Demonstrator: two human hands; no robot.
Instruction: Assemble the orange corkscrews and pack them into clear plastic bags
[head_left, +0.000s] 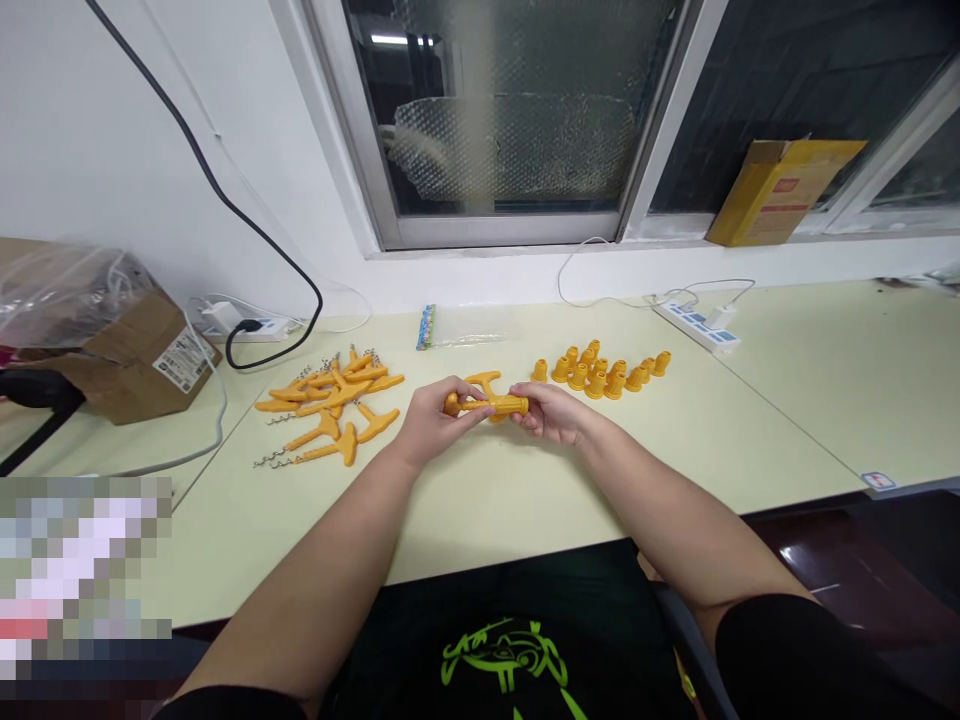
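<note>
Between my hands, above the table, a yellow corkscrew (472, 405) lies sideways, with a ribbed yellow sleeve (511, 405) at its right end. My left hand (431, 430) is closed around the handle end, thumb along the shaft. The fingers of my right hand (556, 412) close on the sleeve; its metal spiral is not visible. Just behind them lies another yellow T-shaped piece (484, 378), partly covered by what I hold. To the left is a pile of yellow-handled corkscrews (337, 390) with bare metal spirals. Several yellow bell-shaped sleeves (596, 383) stand upright in a group to the right.
A clear plastic bag (472, 326) with a blue-green edge lies near the wall. Power strips (697, 325) and cables are at the back. An open cardboard box (142, 350) stands at the left, and a yellow carton (780, 195) leans on the window sill.
</note>
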